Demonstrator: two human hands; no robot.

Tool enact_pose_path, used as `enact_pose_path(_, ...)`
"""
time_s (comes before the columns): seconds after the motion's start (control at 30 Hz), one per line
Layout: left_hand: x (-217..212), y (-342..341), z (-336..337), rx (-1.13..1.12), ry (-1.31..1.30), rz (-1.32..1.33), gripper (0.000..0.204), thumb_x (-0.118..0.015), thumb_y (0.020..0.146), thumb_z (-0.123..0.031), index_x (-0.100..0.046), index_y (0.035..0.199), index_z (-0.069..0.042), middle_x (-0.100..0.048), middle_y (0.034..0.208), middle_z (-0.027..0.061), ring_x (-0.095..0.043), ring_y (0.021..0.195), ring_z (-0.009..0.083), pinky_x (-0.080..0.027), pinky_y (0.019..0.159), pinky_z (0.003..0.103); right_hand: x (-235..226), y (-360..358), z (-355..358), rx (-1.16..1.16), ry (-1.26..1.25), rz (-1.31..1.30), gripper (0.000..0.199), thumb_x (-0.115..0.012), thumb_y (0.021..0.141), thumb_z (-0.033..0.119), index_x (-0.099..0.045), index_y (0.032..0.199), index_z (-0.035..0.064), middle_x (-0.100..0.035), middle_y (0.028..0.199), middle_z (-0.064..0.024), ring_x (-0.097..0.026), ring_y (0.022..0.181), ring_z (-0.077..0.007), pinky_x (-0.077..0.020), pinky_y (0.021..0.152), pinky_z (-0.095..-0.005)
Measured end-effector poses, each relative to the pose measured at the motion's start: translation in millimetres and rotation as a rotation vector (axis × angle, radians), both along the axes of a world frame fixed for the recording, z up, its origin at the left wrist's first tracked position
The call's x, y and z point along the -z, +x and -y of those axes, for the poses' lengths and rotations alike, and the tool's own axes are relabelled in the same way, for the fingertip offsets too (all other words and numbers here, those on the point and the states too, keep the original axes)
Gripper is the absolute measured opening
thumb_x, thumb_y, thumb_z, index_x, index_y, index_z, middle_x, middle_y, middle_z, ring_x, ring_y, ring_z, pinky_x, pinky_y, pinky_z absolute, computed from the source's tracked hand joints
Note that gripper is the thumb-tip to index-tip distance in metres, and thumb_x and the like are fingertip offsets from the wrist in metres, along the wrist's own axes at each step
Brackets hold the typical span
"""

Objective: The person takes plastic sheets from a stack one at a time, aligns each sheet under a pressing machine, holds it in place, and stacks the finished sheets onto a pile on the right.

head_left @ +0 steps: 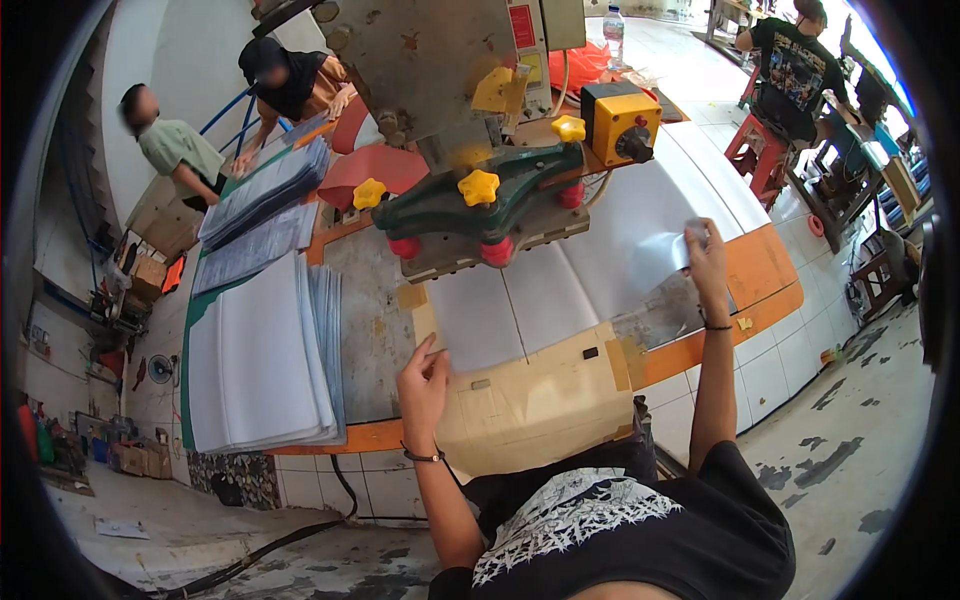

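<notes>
My right hand [706, 268] is closed on the raised corner of a shiny, translucent plastic sheet [655, 258] at the right of the press. At the near left corner of a white sheet [475, 318] is my left hand [424, 388], its fingers loosely bent and its thumb apart. Whether they touch that sheet is unclear. A dark line crosses the sheet, which lies partly beneath the press's flat plate [490, 262]. Above that plate is a dark green clamp frame [535, 190] with yellow star knobs. Tan board [540, 400] covers the near edge.
Stacked white sheets [255, 360] lie at the left, with plastic-covered bundles [265, 190] beyond. A yellow-and-black control box [620, 125] stands beside the press. Two people are at the far left; another person [795, 75] sits at the far right near a red stool [757, 150].
</notes>
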State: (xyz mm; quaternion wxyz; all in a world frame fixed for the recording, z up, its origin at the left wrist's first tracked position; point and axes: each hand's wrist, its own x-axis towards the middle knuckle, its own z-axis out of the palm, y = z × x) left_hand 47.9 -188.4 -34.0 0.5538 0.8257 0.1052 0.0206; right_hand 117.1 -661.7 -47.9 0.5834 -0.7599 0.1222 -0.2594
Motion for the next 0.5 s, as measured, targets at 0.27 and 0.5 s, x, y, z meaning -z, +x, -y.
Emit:
enact_pose_path(0.27,24,-16,-8,0.011,0.147,0.242,0.023,-0.064,0.100,-0.008,-0.069,0.120,0.002,-0.078,0.099,0.0111,-0.069,0.079,0.0125,-0.053,0.071,0.027,-2,29,170,0.293,-0.194,-0.029,0.024,-0.061,0.102,0.022,-0.063,0.118,0.0042,-0.062,0.079,-0.0002,-0.056,0.062,-0.0066,-0.0456,0.049,-0.0228)
enact_pose_path(0.5,22,-16,-5,0.013,0.177,0.284,0.018,-0.064,0.096,-0.003,-0.071,0.112,0.002,-0.076,0.095,0.0113,-0.069,0.076,0.0141,-0.053,0.068,0.029,5,47,315,0.382,-0.239,-0.165,0.033,-0.063,0.101,0.028,-0.066,0.121,0.0024,-0.066,0.085,-0.0033,-0.059,0.062,-0.0082,-0.0472,0.048,-0.0251)
